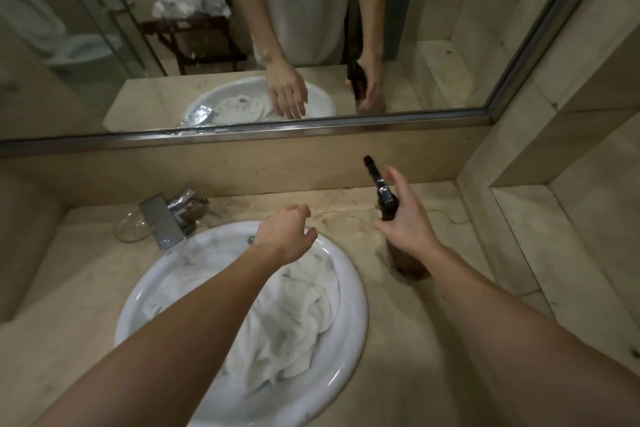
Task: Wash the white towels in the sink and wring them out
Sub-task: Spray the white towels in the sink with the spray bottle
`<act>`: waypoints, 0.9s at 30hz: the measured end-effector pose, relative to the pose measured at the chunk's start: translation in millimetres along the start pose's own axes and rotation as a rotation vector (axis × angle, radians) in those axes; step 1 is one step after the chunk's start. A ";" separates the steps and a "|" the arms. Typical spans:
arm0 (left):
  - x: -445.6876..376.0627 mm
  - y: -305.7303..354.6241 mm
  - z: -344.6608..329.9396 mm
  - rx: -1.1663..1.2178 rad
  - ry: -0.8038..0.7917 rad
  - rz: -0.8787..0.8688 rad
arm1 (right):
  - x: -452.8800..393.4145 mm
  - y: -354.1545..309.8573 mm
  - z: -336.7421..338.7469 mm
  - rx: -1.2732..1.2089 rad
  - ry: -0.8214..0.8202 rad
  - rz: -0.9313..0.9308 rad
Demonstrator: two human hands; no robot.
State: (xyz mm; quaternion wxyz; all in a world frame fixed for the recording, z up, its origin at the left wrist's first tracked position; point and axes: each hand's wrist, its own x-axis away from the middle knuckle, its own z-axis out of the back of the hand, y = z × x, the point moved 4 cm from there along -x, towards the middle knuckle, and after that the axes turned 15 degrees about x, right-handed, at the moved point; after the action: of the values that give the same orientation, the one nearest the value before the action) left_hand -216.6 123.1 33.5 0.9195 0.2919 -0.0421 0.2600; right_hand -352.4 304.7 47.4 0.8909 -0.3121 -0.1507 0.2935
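White towels (277, 315) sit bunched in the sink (349, 333), ready for soap. Right hand (405, 222) grips the brown pump bottle (388, 208) on the counter; left hand (287, 236) hovers over the basin, fingers relaxed, probably to catch a squirt.

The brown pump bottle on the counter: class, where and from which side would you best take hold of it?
Grip the brown pump bottle round its body or neck, from the right, as the right hand now does. It stands upright beside the sink, its pump spout pointing toward the mirror, so a side wrap leaves the pump head free to press.
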 end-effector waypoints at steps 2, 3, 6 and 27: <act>16.4 -13.0 8.4 0.017 0.023 0.022 | 3.1 -16.5 -14.5 0.016 -0.100 0.094; 26.3 -21.8 12.4 0.022 0.029 0.036 | 5.7 -24.2 -19.9 0.042 -0.148 0.121; 60.8 -55.9 23.0 0.031 0.023 0.094 | 14.7 -45.8 -35.4 0.059 -0.225 0.199; 190.4 -191.5 17.3 0.085 -0.026 0.213 | 146.6 -120.2 -172.3 0.227 -0.502 -0.133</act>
State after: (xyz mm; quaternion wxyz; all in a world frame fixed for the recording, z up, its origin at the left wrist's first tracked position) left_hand 44.9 66.8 -7.2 0.8728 0.3278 -0.0735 0.3541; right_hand -108.3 238.5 6.5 0.8723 -0.1173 -0.3527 0.3177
